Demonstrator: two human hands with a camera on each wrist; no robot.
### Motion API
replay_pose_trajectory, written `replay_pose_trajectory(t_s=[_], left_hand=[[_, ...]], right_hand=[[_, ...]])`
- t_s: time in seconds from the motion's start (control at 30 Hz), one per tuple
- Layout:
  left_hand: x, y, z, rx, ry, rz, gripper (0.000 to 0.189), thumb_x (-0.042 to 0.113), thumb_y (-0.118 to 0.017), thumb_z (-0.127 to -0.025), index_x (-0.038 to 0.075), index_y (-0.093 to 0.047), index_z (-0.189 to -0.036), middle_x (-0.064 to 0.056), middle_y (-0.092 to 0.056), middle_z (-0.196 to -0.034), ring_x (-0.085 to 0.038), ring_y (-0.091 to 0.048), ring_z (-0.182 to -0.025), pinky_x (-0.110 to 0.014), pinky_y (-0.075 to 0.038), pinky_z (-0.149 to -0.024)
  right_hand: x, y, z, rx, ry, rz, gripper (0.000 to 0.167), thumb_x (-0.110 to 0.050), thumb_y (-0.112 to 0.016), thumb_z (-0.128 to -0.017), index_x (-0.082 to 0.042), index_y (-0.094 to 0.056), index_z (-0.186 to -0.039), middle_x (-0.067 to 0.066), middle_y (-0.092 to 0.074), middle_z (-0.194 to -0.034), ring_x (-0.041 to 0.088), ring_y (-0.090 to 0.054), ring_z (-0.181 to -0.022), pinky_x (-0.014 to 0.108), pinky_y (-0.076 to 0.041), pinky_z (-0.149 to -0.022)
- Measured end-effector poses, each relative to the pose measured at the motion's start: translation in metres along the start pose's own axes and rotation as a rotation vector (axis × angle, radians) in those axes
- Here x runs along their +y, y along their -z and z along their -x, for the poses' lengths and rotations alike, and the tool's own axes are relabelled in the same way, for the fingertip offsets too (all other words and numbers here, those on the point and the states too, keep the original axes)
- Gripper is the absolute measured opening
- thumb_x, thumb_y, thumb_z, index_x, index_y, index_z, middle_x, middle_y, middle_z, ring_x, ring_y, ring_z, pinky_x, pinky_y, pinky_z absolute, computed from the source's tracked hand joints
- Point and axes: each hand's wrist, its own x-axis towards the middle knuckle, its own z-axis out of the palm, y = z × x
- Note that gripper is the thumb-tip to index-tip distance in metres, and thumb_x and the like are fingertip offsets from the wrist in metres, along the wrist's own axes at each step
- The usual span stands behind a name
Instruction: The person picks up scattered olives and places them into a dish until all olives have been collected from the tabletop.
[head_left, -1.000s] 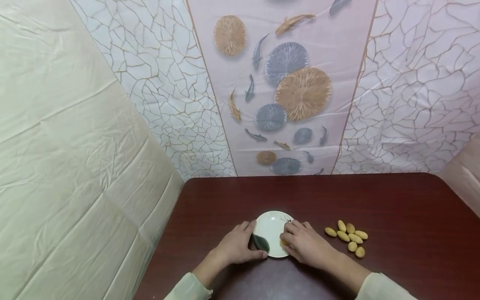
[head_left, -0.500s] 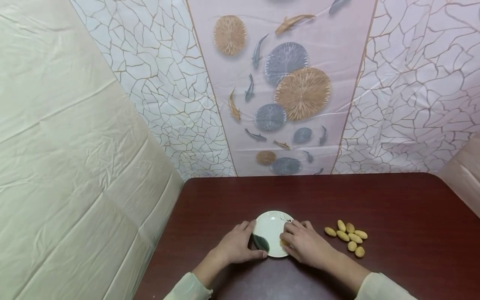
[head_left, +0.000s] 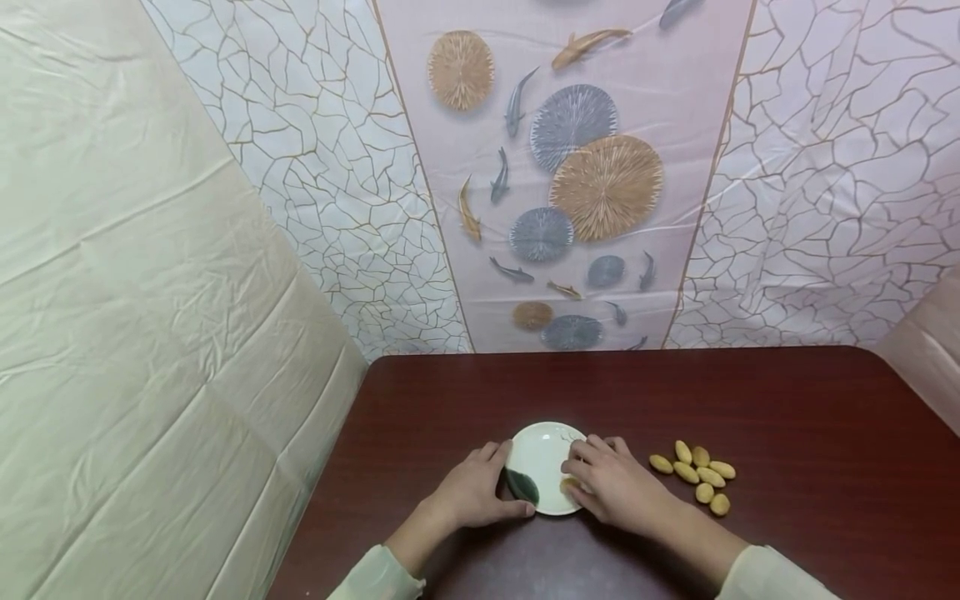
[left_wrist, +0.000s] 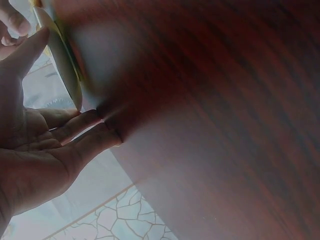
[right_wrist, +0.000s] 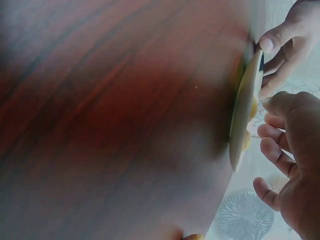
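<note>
A small white plate (head_left: pixel 542 458) with a dark green leaf pattern lies on the table in the head view. My left hand (head_left: pixel 474 490) grips its left rim, thumb at the near edge and fingertips at the far side. Over the plate's right side is my right hand (head_left: pixel 618 487), its fingers loosely bent. A yellow-brown oval piece (head_left: pixel 568 484), rather like a large nut, shows by its thumb. In the right wrist view two yellow pieces (right_wrist: pixel 253 109) rest on the plate, partly hidden behind its rim, and the thumb tip is close beside one, slightly apart.
Several similar oval and round yellow-brown pieces (head_left: pixel 697 473) lie loose right of the plate. The dark red-brown table (head_left: pixel 450 392) ends at a patterned cloth (head_left: pixel 540 275) behind. A pale cloth wall (head_left: pixel 187 375) runs along the left.
My right hand has shifted slightly to the right and its fingers have loosened, so more of the yellow piece shows on the plate. The left hand and plate stay put.
</note>
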Motion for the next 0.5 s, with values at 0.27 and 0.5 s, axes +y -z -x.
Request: replay_pose_trajectory(t_s=[0.27, 0.5], left_hand=[[0.001, 0.002, 0.001, 0.003, 0.001, 0.003, 0.114, 0.069, -0.084, -0.087, 0.006, -0.038, -0.171, -0.013, -0.057, -0.161, -0.034, -0.058, -0.146, -0.050, -0.057, -0.112], [0.002, 0.002, 0.001, 0.002, -0.002, 0.007, 0.114, 0.068, -0.085, -0.087, 0.006, -0.038, -0.171, -0.013, -0.057, -0.161, -0.035, -0.058, -0.146, -0.051, -0.057, -0.112]], right_hand=[[0.002, 0.009, 0.004, -0.002, -0.025, -0.002, 0.020, -0.027, -0.090, -0.093, -0.019, -0.080, -0.108, -0.006, -0.067, -0.108, 0.015, -0.060, -0.098, 0.050, -0.053, -0.082], [0.005, 0.014, 0.010, -0.006, -0.036, -0.001, 0.022, -0.027, -0.090, -0.092, -0.020, -0.080, -0.111, -0.005, -0.067, -0.110, 0.015, -0.060, -0.099, 0.050, -0.053, -0.083]])
